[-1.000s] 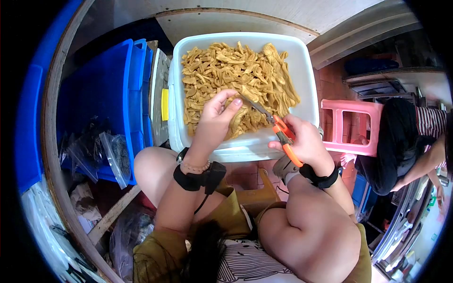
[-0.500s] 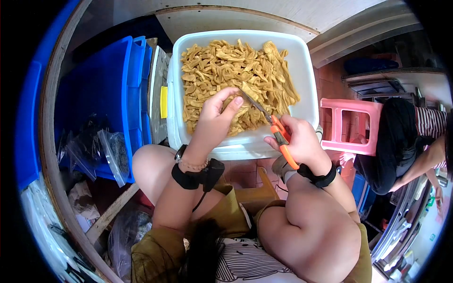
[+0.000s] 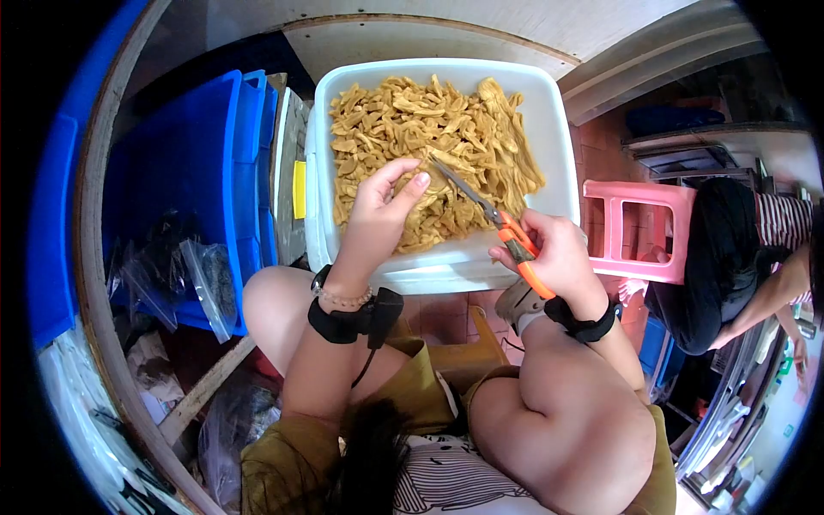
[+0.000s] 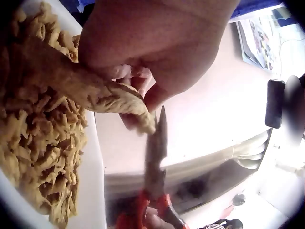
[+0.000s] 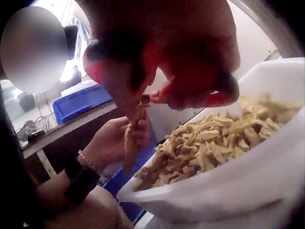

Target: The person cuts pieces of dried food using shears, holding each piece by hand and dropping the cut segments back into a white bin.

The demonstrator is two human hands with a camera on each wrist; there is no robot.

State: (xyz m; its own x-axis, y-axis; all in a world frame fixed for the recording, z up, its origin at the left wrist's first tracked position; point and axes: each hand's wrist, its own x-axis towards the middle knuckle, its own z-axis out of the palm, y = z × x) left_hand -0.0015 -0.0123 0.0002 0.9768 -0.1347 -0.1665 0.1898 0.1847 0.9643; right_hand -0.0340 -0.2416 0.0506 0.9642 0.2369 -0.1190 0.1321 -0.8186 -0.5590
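Note:
My left hand (image 3: 373,215) pinches a long wrinkled tan food strip (image 4: 107,95) over a white tub (image 3: 560,163). The strip hangs down past the fingers in the right wrist view. In my right hand (image 3: 562,257) are scissors (image 3: 528,268) with orange handles, their fingers and thumb grip around these. The metal blades (image 4: 156,152) point toward my left fingertips, and the strip's end overlaps them in the left wrist view. Beneath both hands, the tub holds a heap of cut tan pieces (image 3: 386,116), with longer uncut strips (image 3: 513,150) along its right side.
Blue bins (image 3: 236,163) stand left of the tub, with plastic bags (image 3: 210,283) at their front. To the right is a pink stool (image 3: 631,193), close to another person in dark trousers (image 3: 721,257). A pale board wall (image 3: 429,39) rises behind the tub.
My left hand has shifted slightly left, so its fingertips now stand farther from the scissor tips in the head view. The right hand keeps the scissors in nearly the same place.

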